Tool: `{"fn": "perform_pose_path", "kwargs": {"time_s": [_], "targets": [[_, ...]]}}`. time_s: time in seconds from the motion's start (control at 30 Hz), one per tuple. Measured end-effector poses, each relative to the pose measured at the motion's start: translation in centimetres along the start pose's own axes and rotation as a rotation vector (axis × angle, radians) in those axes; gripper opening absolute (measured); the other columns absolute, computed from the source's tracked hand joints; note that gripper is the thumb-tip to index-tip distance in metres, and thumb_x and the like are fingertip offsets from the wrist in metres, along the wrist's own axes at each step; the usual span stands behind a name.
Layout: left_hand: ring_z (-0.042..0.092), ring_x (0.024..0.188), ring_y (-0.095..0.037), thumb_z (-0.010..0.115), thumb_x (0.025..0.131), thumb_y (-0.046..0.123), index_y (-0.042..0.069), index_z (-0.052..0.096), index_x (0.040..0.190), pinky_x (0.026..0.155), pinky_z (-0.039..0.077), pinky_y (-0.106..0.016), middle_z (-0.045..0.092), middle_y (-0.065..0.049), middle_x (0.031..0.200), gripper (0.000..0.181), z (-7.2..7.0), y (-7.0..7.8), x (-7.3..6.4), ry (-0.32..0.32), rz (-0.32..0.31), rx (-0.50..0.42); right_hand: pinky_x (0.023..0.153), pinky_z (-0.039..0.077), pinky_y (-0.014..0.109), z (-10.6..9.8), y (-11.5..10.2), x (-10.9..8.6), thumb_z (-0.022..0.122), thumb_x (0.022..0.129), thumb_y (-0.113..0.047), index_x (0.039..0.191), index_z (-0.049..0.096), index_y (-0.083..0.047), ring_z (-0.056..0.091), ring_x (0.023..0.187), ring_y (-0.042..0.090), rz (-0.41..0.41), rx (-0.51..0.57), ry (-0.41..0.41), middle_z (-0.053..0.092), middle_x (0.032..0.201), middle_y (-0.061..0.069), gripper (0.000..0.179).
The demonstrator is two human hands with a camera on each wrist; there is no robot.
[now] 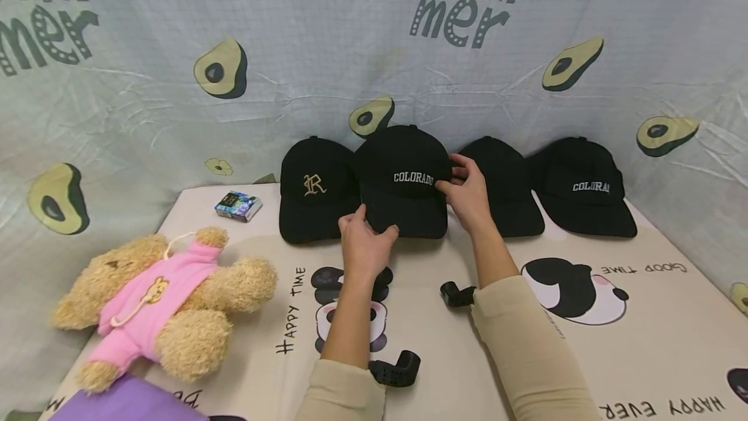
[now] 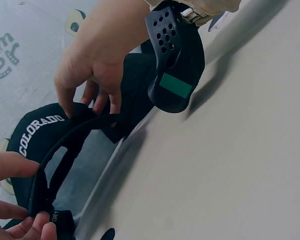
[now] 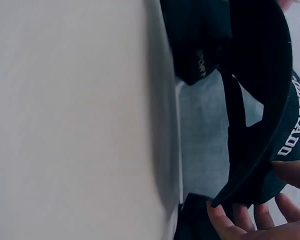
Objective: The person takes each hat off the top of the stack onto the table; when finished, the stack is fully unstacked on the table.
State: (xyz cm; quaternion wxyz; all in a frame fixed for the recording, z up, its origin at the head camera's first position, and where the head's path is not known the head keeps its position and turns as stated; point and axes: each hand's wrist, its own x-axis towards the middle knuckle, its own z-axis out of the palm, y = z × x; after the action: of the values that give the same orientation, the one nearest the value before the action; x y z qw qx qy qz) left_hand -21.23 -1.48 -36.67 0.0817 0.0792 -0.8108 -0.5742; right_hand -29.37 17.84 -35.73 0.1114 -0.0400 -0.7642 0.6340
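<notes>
Both hands hold a black baseball cap with white COLORADO lettering, its brim toward me, in front of the curtain. My left hand pinches the left side of its brim, thumb on top and fingers underneath in the left wrist view. On the other side, my right hand grips the cap's edge, with thumb on the front and fingers behind. In the right wrist view the cap's underside shows, with a gap above the surface. A black cap with a gold R stands just left of it.
Right of the held cap sit a plain black cap and another lettered black cap. A small blue box lies at the back left. A teddy bear in pink lies at left, beside a purple item.
</notes>
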Motion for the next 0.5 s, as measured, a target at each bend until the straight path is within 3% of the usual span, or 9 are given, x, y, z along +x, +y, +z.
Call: {"fn": "perform_pose_path", "kwargs": {"time_s": [0.33,0.5], "targets": [[0.062,0.109,-0.033,0.079,0.083,0.018,-0.009,0.045,0.15,0.102,0.048,-0.045,0.045,-0.025,0.144,0.08,1.1,-1.2,0.3,-0.135,0.03,0.069,0.064,0.046,0.022,-1.5,1.0,0.5,0.065,0.095,0.0,0.157,0.04,-0.013,0.051,0.103,0.017,0.066,-0.058,-0.015,0.044,0.14,0.017,0.068],[0.059,0.119,-0.037,0.076,0.084,0.019,-0.01,0.048,0.148,0.106,0.046,-0.047,0.048,-0.027,0.145,0.075,1.1,-1.5,0.4,-0.157,0.042,0.119,0.067,0.046,0.023,-1.5,1.2,0.8,0.065,0.096,-0.002,0.158,0.04,-0.013,0.051,0.104,0.018,0.083,-0.093,-0.035,0.044,0.142,0.018,0.067]]}}
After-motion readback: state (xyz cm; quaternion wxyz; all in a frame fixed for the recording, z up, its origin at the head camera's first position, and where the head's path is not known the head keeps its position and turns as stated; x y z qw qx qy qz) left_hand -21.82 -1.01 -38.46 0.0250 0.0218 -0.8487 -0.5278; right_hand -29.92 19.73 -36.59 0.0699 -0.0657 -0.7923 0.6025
